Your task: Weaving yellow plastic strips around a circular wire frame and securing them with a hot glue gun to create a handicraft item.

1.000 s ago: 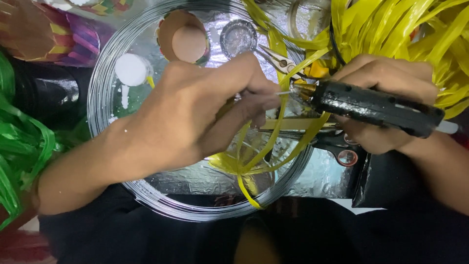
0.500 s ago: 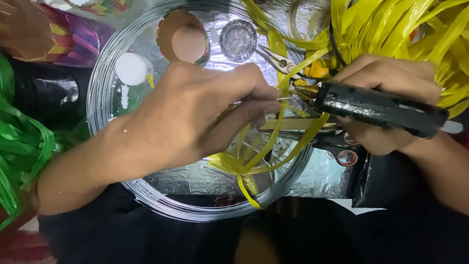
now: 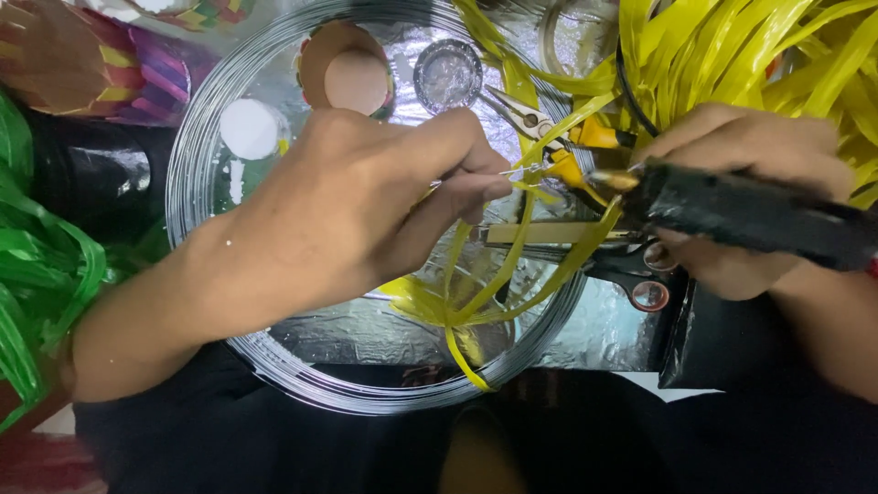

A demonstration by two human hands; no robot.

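My left hand [image 3: 366,206] pinches the ends of thin yellow plastic strips [image 3: 512,265] that fan down to a knot near the lower rim of a coil of silver wire [image 3: 197,165]. My right hand [image 3: 741,197] grips a black glue gun [image 3: 750,215], its brass nozzle pointing left and almost touching the strips just right of my left fingertips. Both hands hover over a foil-covered surface [image 3: 366,320] inside the wire coil.
Yellow-handled pliers [image 3: 549,128], black-handled scissors [image 3: 631,270] and a flat wooden stick [image 3: 549,233] lie under the hands. A round foil cup [image 3: 448,73], a white cap [image 3: 249,128] and a tape roll [image 3: 352,78] sit behind. A pile of yellow strips [image 3: 750,55] is at the right, green strips [image 3: 37,265] at the left.
Both hands have barely moved; the glue gun nozzle stays next to the pinched strips.
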